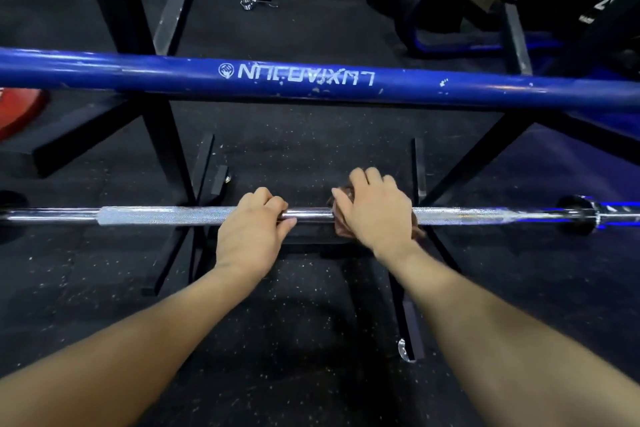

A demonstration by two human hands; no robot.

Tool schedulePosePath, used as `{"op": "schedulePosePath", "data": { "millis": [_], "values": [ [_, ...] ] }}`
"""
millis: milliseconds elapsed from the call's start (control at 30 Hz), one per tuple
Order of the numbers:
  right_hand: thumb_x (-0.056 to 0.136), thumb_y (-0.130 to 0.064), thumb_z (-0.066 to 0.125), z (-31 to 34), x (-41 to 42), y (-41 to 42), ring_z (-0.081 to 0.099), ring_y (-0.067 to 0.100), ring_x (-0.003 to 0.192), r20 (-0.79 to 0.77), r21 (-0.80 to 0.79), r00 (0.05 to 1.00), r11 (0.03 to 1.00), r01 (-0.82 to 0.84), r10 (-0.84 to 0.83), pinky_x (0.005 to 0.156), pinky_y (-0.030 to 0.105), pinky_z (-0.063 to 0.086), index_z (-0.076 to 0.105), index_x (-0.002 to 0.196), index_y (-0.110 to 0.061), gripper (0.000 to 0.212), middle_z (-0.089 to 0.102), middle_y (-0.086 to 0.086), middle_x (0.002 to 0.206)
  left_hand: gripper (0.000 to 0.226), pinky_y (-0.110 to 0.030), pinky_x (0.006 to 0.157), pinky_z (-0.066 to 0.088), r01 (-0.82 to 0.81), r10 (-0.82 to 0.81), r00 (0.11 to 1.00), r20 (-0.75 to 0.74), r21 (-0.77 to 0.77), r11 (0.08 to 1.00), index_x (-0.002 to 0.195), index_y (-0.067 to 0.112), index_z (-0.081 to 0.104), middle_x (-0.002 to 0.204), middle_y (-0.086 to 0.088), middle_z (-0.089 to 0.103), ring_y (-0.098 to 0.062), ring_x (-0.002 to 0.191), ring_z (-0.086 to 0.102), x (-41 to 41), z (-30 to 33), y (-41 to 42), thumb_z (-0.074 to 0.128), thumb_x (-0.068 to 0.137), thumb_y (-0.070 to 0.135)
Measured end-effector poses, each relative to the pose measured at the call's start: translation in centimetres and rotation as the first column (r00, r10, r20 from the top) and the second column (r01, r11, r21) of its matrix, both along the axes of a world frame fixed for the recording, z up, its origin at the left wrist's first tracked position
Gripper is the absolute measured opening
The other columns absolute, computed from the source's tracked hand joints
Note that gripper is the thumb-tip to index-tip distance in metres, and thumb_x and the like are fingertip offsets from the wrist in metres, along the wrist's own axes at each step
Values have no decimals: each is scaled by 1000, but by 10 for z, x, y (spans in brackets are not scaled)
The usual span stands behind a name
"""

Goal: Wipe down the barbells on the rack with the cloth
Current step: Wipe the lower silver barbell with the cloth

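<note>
On the lower level of the black steel rack (162,135), the chrome knurled steel barbell (156,216) lies horizontally across the view, and wiping is under way on its middle section. Nothing visible distinguishes wiped stretches from unwiped ones, so progress along this bar cannot be graded; in my judgement the work is mid-course. The blue painted barbell with white lettering (346,80), resting higher and farther away, has neither hand nor cloth on it, so whether it has been wiped cannot be told.

Left hand (251,229): palm down, fingers curled over the chrome bar and thumb beneath, gripping bare metal, apparently to steady it. A short smooth span of bar separates the two hands.

Right hand (375,210): palm down, fingers curled over the brown crumpled cloth (341,198), pressing it round the bar. The cloth shows only at the edges of the hand. Both forearms reach forward, wrists nearly straight.
</note>
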State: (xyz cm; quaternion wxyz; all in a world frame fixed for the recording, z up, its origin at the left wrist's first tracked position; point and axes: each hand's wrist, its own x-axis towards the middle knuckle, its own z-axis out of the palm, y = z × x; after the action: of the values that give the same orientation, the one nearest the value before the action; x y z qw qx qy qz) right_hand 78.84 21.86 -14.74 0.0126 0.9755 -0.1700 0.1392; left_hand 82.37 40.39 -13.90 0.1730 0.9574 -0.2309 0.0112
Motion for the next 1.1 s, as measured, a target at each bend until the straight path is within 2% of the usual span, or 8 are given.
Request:
{"op": "schedulePosePath", "data": {
  "millis": [100, 267, 367, 567, 633, 733, 833, 1100],
  "values": [
    [91, -48, 46, -25, -28, 6, 52, 30, 84, 201, -71, 976, 995, -66, 79, 74, 41, 46, 62, 98, -15, 37, 56, 8, 96, 36, -27, 71, 45, -15, 15, 1000, 12, 16, 1000, 120, 24, 57, 109, 11, 47, -9, 103, 43, 1, 2, -1, 48, 93, 47],
    [92, -47, 40, -16, -10, -3, 53, 30, 72, 149, -123, 989, 992, 19, -1, 56, 33, 37, 65, 82, -17, 40, 58, 7, 85, 35, -26, 65, 42, -4, 4, 1000, 1, 26, 1000, 116, 25, 60, 105, 10, 49, -9, 100, 45, 5, 4, 0, 50, 92, 49],
    [98, -46, 34, -4, 5, -11, 54, 29, 92, -70, 25, 991, 993, 118, -116, 64, 33, 38, 67, 101, -21, 42, 59, 5, 102, 35, -30, 67, 46, -3, 4, 1000, -15, 44, 999, 116, 25, 60, 107, 8, 50, -12, 103, 46, 6, 7, 0, 50, 92, 48],
    [95, -43, 39, -29, -27, 3, 49, 30, 82, 153, -72, 988, 997, 31, -19, 77, 42, 44, 64, 93, -15, 37, 56, 8, 93, 36, -29, 63, 44, 12, -12, 1000, 6, 70, 998, 115, 25, 59, 106, 9, 49, -11, 99, 46, 7, 7, 1, 48, 92, 49],
    [94, -42, 42, -28, -27, -3, 49, 30, 77, 168, -94, 986, 996, 14, 2, 69, 39, 44, 63, 89, -15, 34, 56, 9, 89, 35, -28, 62, 44, 24, -25, 1000, 17, 58, 998, 114, 25, 60, 104, 9, 50, -10, 98, 46, 8, 5, 1, 49, 91, 49],
    [97, -42, 35, -7, -10, -11, 54, 32, 81, 17, -100, 998, 993, 59, -58, 60, 36, 40, 67, 91, -15, 42, 59, 9, 92, 34, -28, 60, 41, 26, -27, 999, 23, 43, 999, 112, 24, 62, 102, 8, 51, -11, 96, 47, 9, 4, 0, 51, 90, 49],
    [100, -45, 28, 7, 5, -26, 51, 29, 107, -181, 136, 977, 981, 137, -111, 78, 37, 42, 62, 115, -22, 44, 56, 5, 117, 35, -28, 60, 42, 17, -19, 1000, 24, 65, 998, 112, 24, 62, 104, 8, 51, -11, 97, 47, 6, 6, 1, 50, 91, 49],
    [89, -44, 49, -26, -32, -18, 48, 30, 75, 258, -48, 966, 998, 35, -21, 63, 37, 45, 67, 86, -16, 33, 56, 9, 87, 34, -28, 59, 43, 27, -30, 999, 37, 67, 997, 110, 24, 61, 101, 9, 50, -9, 93, 46, 7, 5, 1, 48, 91, 50]
  ]
}}
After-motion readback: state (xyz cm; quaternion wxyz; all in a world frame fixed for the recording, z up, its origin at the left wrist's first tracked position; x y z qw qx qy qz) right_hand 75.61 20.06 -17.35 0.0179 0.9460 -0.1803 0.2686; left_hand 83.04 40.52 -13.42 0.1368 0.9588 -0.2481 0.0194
